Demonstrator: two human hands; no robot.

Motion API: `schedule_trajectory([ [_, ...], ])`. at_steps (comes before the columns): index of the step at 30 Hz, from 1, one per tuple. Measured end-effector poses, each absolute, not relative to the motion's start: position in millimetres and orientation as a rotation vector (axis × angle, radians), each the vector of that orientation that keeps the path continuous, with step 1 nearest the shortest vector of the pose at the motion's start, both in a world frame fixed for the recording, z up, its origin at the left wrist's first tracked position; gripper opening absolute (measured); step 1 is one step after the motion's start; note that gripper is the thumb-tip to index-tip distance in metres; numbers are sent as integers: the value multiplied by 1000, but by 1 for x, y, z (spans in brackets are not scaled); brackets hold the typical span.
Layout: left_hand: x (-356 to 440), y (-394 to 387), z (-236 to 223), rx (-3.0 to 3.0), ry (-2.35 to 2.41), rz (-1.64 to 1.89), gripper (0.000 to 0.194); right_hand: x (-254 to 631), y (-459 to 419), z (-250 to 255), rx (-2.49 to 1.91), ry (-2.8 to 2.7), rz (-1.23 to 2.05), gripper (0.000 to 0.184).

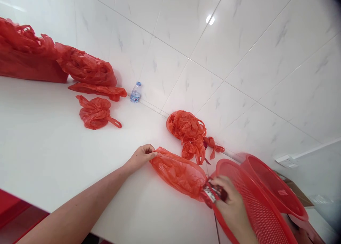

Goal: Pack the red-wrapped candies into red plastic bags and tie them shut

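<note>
A red plastic bag [179, 173] lies on the white table [48, 151] between my hands. My left hand [141, 157] pinches its far end, fingers closed on the plastic. My right hand [232, 205] is closed on a small red and white packet [212, 192] at the bag's near opening. The packet sits right at the mouth of the bag. My right hand rests over the rim of a red mesh basket [255, 208].
A second red basket [274, 187] sits nested behind the first. A heap of crumpled red bags [189, 130] lies beyond the held bag. More red bags [96, 112] and a bigger pile [80, 66] are at the far left, with a small water bottle [135, 92] by the tiled wall.
</note>
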State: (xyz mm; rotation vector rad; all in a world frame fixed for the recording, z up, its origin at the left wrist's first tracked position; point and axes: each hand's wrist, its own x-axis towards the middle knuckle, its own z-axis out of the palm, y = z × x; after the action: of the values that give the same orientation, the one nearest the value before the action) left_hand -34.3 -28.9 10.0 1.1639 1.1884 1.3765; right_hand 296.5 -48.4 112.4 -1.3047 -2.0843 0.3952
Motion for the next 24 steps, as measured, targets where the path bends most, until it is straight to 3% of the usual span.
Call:
schedule_trajectory([
  [5,-35,-29,6,1094,1053,1413,31,219,-21,71,-1227,-2120,709,26],
  [9,-37,-26,4,1039,993,1436,32,204,-2,53,-1287,-2081,561,50],
  [11,-37,-25,4,1010,974,1444,31,211,-6,52,-1324,-2106,483,47],
  [15,-37,-23,5,970,931,1464,30,245,-32,68,-1396,-2137,274,36],
  [19,-36,-25,8,962,940,1447,30,311,-45,91,-1638,-1975,-101,46],
  [24,-36,-27,9,984,992,1410,32,416,-38,90,-2123,-1957,3,55],
])
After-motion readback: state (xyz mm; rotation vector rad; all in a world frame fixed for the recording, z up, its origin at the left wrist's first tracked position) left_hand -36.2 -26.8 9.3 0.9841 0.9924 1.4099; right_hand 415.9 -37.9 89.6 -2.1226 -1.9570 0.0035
